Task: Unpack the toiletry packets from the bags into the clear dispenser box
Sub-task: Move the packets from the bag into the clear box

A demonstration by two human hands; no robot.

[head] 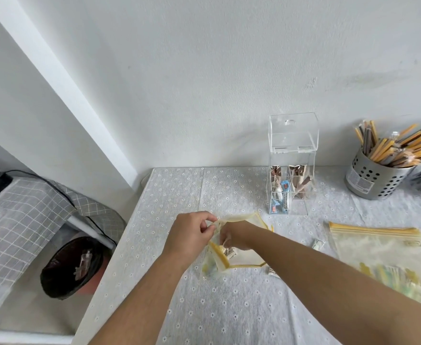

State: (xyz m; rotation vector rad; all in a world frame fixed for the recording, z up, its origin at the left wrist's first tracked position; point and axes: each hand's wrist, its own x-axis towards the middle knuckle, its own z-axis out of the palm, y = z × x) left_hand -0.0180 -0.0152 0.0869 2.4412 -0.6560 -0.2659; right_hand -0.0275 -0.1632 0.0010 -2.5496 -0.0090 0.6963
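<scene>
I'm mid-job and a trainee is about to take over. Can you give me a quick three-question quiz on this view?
1. True or false: the clear dispenser box stands with its lid raised.
2. Which hand reaches inside the open zip bag? A) left hand B) right hand C) neither
3. Fill in: the second zip bag lies flat toward the person's ___ side.

Key: 1 true. 2 B; the left hand's fingers pinch the bag's rim to hold it open. 3 right.
</scene>
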